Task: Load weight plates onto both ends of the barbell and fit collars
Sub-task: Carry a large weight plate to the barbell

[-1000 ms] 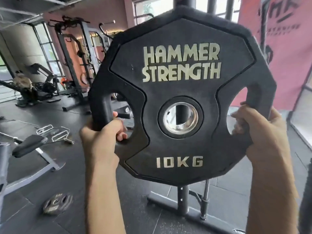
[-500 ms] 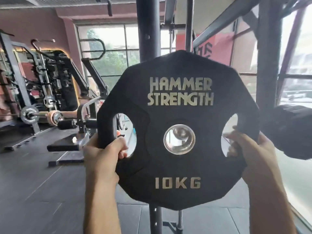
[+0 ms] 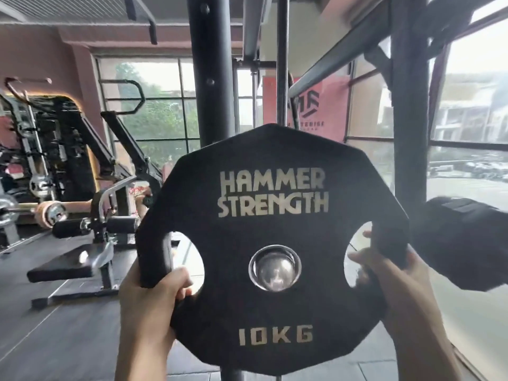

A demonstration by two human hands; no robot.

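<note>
**Person carrying a 10 kg plate toward the rack**

A person is holding a black weight plate upright in front of the chest, its face turned toward the camera and filling the middle of the view. It is lettered "HAMMER STRENGTH" and "10KG".

The left hand is gripping the plate at about 8 o'clock, fingers curled tight round the bar of the left grip opening. The right hand is gripping at about 4 o'clock, its fingertips curling through the right opening.

A dark rack upright is rising behind the plate at 12 o'clock. A blurred black object is sitting just beside the plate at 3 o'clock; what it is cannot be told.

The step in hand appears to be bringing this plate to the bar. No bar end is plainly showing, and no collar is in view. The next move is likely calling for lining the steel-ringed centre hole up with the bar's end, keeping the plate square so it does not bind, then sliding it on with both hands.
</note>
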